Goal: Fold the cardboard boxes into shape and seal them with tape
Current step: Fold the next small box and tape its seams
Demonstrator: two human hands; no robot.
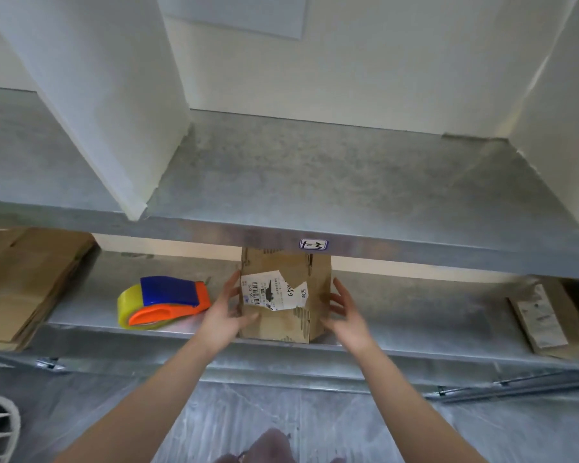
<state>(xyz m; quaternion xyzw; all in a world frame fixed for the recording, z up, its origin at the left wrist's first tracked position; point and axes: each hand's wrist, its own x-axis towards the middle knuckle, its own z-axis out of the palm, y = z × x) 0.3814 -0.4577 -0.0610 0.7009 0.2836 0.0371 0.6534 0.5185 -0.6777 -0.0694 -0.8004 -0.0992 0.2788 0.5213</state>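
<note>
A: Where is the box [283,297]?

B: On the lower shelf [415,302], upright, its top partly hidden under the upper shelf [315,182]. Torn label [271,291] on the near face. Tape dispenser [163,302] lies just to its left; flat cardboard [24,282] stacked further left.

A: Hands?

B: Left hand [226,310] has its grip apart, fingers against the box's left edge. Right hand [343,307] is spread beside the right face; contact unclear. Neither is clamped.

A: Handling?

B: Judged light and empty, walls stiff but dented and easily crushed. Press flat palms on opposite side faces, low down; avoid the loose label.
</note>
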